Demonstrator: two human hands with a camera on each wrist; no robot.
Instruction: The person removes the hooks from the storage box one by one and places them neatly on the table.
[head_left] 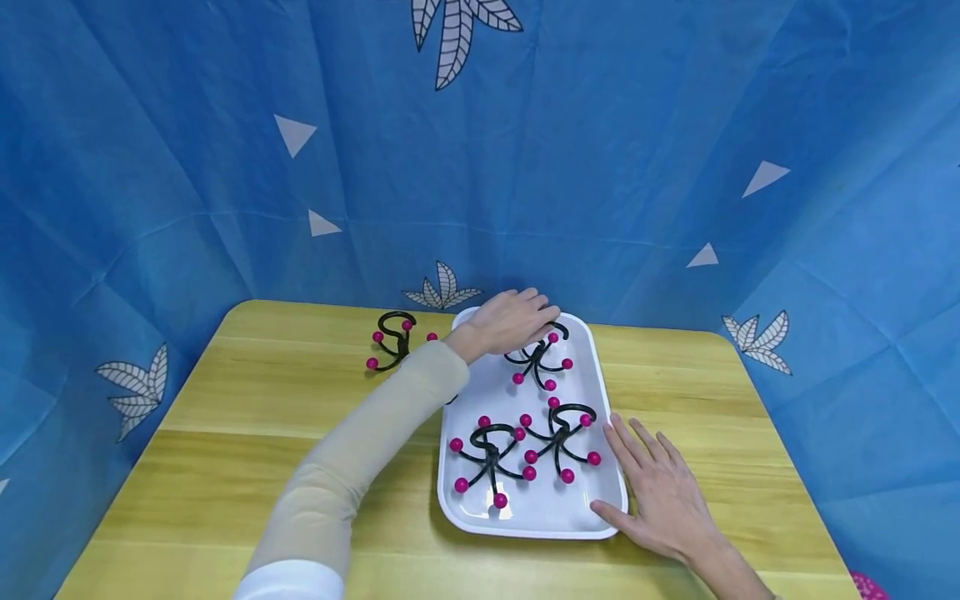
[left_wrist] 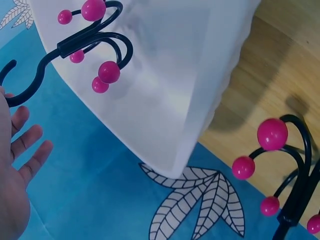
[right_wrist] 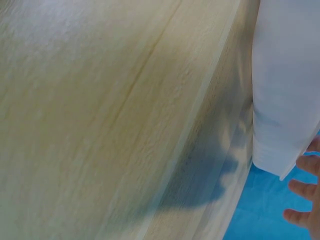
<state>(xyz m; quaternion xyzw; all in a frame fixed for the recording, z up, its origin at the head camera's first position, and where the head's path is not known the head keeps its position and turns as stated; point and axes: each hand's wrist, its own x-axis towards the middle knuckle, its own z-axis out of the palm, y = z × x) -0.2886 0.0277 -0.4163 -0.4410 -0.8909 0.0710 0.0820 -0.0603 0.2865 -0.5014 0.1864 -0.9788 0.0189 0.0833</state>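
Observation:
My left hand reaches over the far end of the white tray. Its fingers are at the curved top of a black hook hanger with pink ball tips; the thumb is hidden. In the left wrist view, the bend of this hanger meets the index fingertip, while the other fingers spread away. My right hand lies at the tray's right side with straight, spread fingers, the thumb over the rim. Two similar hangers, one on the left and one on the right, rest in the near half.
Another hook hanger lies on the wooden table, left of the tray and partly behind my left forearm. A blue patterned curtain hangs right behind the table's far edge.

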